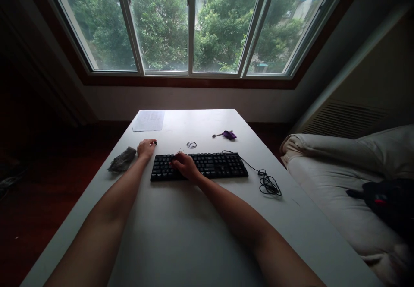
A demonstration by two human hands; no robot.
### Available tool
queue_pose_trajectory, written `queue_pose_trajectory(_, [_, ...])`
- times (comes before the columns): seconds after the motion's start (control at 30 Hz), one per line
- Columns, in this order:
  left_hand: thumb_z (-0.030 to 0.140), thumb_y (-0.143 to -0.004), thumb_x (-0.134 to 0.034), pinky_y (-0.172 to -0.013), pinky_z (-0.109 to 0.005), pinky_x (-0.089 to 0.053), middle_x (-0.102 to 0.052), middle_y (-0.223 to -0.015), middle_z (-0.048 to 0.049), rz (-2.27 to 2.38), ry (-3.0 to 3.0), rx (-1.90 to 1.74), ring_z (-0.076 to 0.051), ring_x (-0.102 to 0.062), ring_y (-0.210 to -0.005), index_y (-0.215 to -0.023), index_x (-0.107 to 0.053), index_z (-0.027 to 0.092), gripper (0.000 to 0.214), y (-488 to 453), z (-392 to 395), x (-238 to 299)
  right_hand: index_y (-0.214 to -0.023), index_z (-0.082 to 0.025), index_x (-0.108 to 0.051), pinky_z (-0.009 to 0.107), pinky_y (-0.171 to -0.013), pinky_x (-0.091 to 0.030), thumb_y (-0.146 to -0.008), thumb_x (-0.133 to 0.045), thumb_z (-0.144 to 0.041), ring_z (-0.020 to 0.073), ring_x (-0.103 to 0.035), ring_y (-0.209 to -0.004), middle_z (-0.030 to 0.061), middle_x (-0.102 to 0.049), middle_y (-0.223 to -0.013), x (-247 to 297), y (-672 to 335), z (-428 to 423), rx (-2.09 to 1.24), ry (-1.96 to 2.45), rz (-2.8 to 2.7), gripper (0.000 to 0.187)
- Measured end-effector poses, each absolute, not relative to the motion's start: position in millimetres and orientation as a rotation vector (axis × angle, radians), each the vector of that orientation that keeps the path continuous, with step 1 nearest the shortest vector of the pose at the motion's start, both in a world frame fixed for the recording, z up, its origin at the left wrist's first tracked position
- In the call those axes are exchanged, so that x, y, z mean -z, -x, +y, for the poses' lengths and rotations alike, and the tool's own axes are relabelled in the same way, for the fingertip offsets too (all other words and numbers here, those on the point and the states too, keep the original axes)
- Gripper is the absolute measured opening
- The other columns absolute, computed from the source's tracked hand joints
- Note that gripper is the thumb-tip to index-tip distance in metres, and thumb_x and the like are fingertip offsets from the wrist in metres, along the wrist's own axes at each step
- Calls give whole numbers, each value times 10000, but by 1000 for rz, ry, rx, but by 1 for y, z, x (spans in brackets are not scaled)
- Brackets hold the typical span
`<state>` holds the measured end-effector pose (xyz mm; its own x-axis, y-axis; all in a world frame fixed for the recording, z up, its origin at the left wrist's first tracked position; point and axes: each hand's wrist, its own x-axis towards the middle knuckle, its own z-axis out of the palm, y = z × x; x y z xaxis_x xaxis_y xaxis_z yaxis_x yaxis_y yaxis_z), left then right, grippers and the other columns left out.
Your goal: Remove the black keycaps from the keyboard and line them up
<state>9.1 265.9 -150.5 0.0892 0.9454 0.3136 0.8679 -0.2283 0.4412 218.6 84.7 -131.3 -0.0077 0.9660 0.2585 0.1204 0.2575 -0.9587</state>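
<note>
A black keyboard [223, 166] lies across the white table in front of me. My right hand [185, 166] is closed over its left part, and a thin wire tool [179, 151], perhaps a keycap puller, sticks up from the fingers. The fingertips and the keys beneath them are hidden. Beyond the keyboard's left end, my left hand [146, 148] rests on the table with its fingers drawn together on a small black piece [155, 143], which looks like a keycap. A crumpled grey cloth [122, 160] lies left of that hand.
Behind the keyboard sits a small round item [191, 145]. A purple object with a brush-like handle [229, 135] lies farther right. The keyboard's coiled cable [269, 183] is on the right, paper sheets [148, 121] at the far left. A pale sofa [333, 166] flanks the table [168, 235].
</note>
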Motion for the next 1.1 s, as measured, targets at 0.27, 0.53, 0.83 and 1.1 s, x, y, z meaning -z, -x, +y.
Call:
queue_pose_trajectory(0.27, [268, -877, -563, -898, -394, -461, -662, -1062, -98, 1828, -2243, -805, -273, -592, -993, -1122, -703, 262, 282, -13, 265, 148, -921, -232, -605, 300, -727, -552, -829, -595, -348, 191, -705, -772, -9, -727, -807, 133, -219, 85, -932, 1128, -1426, 148])
queue_pose_trajectory(0.53, [228, -893, -558, -830, -347, -464, -655, -1084, -88, 1859, -2218, -877, -243, -603, -940, -1202, -635, 248, 319, -17, 253, 144, -928, -233, -596, 305, -737, -552, -837, -587, -345, 194, -709, -776, -5, -732, -815, 136, -218, 86, -951, 1106, -1424, 145])
queue_pose_trajectory(0.83, [222, -881, -524, -841, -316, -474, -722, -1063, -69, 1841, -2112, -934, -224, -651, -937, -1098, -689, 222, 272, -18, 222, 143, -920, -225, -606, 275, -686, -516, -838, -594, -356, 175, -676, -715, -24, -704, -758, 136, -220, 87, -907, 1082, -1480, 156])
queue_pose_trajectory(1.1, [348, -872, -547, -805, -309, -495, -752, -965, -24, 1741, -1959, -991, -206, -671, -867, -981, -725, 246, 232, -6, 173, 150, -906, -232, -606, 267, -673, -498, -829, -593, -354, 176, -671, -711, -32, -686, -722, 133, -220, 83, -873, 1131, -1475, 145])
